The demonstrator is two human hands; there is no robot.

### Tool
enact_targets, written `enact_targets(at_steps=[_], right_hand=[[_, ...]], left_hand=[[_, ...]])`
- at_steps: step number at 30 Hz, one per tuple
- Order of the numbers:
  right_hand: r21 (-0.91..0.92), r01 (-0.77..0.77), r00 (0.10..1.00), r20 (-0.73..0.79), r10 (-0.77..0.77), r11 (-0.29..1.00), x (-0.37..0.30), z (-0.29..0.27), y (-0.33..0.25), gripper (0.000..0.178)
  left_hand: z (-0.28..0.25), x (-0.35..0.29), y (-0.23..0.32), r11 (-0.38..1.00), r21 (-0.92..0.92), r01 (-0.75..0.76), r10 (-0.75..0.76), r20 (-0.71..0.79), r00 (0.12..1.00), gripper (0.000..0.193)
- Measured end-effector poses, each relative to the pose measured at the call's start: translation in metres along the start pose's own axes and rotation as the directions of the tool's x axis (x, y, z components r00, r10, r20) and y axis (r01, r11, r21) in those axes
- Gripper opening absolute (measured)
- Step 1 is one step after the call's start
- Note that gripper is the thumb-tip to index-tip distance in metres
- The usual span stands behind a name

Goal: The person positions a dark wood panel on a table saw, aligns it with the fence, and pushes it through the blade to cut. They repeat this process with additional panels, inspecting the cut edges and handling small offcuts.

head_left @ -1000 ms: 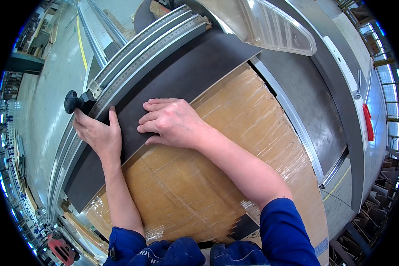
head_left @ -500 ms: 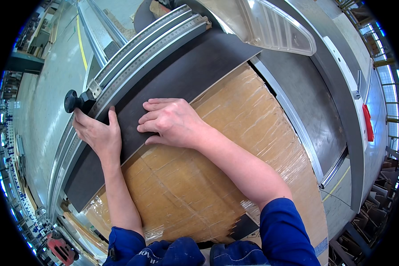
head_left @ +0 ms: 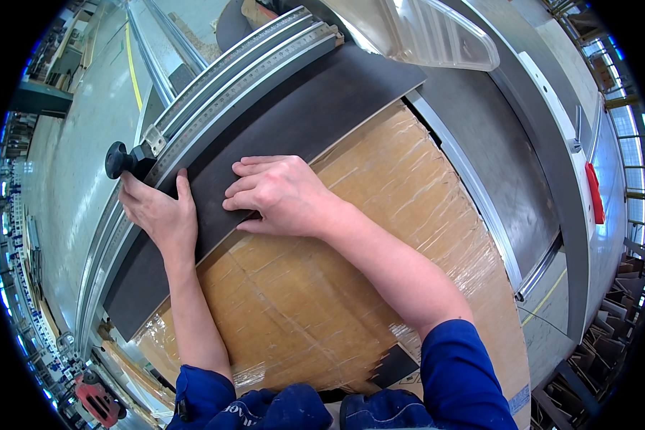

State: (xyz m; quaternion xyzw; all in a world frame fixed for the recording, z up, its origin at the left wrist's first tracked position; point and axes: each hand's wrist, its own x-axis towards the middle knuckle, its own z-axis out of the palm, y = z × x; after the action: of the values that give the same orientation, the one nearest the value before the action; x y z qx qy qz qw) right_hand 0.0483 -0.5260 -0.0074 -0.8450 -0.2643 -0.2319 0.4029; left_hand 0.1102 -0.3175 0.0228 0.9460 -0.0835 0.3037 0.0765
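Observation:
A long dark board (head_left: 322, 93) lies along a metal fence (head_left: 229, 89) with a ruled scale. My left hand (head_left: 161, 215) reaches across the fence, its fingers wrapped over the rail just beside a black knob (head_left: 115, 159). Its thumb stands apart from the fingers, over the board. My right hand (head_left: 276, 197) rests on the board, fingers bent on the top face and thumb at the near edge. Part of that grip is hidden under the palm. Beneath the forearms is a brown cardboard-like sheet (head_left: 416, 193) under wrinkled clear film.
A clear plastic guard (head_left: 444, 39) hangs over the board's far right end. Right of the brown sheet run a metal rail (head_left: 473, 186) and a grey machine table (head_left: 509, 158). A red part (head_left: 593, 193) sits on the machine's right side. A red object (head_left: 97, 401) stands at lower left.
The dark board and the clear guard sit slightly higher in the picture. My hands have barely shifted and keep their places on the fence and board.

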Motion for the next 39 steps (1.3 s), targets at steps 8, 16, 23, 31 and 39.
enact_targets(at_steps=[8,16,23,31,39], right_hand=[[0.001,0.005,0.999,0.041,-0.005,1.000,0.0016,-0.0042,-0.0005,0.035],[0.032,0.003,0.998,0.065,-0.005,0.999,0.0008,-0.0021,0.0004,0.036],[0.026,0.013,0.999,0.048,-0.014,1.000,-0.0003,0.0003,0.0023,0.036],[0.035,-0.005,0.998,0.062,0.003,0.999,0.0007,-0.0006,0.0003,0.035],[0.015,-0.012,0.998,0.054,0.011,1.000,0.0019,-0.0009,-0.0013,0.036]], left_hand=[[-0.0017,0.0020,0.0043,0.999,-0.022,0.035,-0.034,0.042,0.999,0.093],[-0.0013,0.0017,0.0025,1.000,-0.018,0.020,-0.019,0.041,0.999,0.093],[-0.0016,0.0024,0.0044,0.999,-0.006,0.031,-0.031,0.053,0.998,0.093],[-0.0033,0.0027,0.0059,0.999,-0.005,0.043,-0.042,0.066,0.997,0.093],[-0.0030,0.0025,0.0040,1.000,-0.006,0.029,-0.028,0.061,0.998,0.093]])
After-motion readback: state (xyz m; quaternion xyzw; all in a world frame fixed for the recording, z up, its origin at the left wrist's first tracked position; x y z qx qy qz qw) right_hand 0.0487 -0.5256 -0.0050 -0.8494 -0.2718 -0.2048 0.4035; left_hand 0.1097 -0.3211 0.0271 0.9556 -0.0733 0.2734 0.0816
